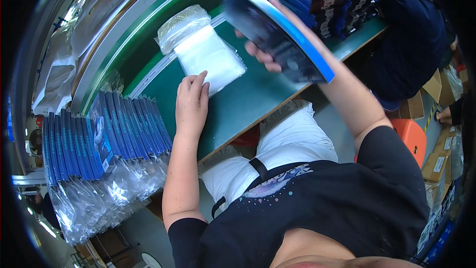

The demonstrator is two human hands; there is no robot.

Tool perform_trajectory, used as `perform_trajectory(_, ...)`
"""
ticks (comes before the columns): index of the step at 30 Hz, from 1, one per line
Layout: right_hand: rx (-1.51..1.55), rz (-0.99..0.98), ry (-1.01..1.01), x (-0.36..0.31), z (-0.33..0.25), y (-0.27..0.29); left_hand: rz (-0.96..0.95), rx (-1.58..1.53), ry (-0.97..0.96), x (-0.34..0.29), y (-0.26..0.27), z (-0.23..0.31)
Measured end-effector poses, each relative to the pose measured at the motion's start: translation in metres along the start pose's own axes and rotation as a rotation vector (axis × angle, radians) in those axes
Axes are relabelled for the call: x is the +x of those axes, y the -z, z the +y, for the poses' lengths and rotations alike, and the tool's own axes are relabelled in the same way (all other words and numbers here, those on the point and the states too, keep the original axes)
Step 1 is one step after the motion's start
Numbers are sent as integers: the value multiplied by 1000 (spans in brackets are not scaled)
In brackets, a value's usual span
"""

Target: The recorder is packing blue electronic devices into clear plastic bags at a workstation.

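Gripping a blue box is the right hand; the left hand, unclasped, touches white sheets.

Just the one view here: the left fisheye of a side-by-side pair on the person's head, aimed pretty steeply down. It's super close to the wearer, so the neck sits right at the lower edge and the black T-shirt eats up a big chunk. The bench cuts across at a slant, with the left hand and right hand both upper-middle. Lens is crazy wide, edges bow and corners go black.
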State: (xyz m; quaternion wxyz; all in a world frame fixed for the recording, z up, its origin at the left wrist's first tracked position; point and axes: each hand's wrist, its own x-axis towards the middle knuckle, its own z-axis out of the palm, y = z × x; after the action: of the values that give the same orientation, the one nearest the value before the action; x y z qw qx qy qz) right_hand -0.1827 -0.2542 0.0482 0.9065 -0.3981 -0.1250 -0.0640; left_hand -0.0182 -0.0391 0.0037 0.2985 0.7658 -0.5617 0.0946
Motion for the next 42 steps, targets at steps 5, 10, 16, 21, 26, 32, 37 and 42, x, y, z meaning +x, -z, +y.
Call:
perform_trajectory(5, 106, 370, -73, -31, 67, 36, 26, -8, -52, -2, 0, -12)
perform_trajectory(10, 208, 141, -135, -27, 68, 7, 87, -75, -58, 0, 9, -12)
perform_trajectory(16, -45, 203, -279, 4, 89, -11, 154, -230, 5, 6, -5, -33)
perform_trajectory(21, -129, 238, -241, 34, 83, -11, 233, -714, 205, 11, -29, -59)
perform_trajectory(26, -299, 231, -321, 19, 74, -1, 44, -852, 713, 6, 8, -39)
perform_trajectory(32, -337, 200, -310, 26, 74, -14, -11, -592, 513, 7, 0, -46)
perform_trajectory(37, -234, 171, -305, 37, 72, 1, -40, -684, 682, 22, -5, -48)
perform_trajectory(42, -235, 221, -331, 32, 74, -1, 133, -839, 651, 15, 0, -47)
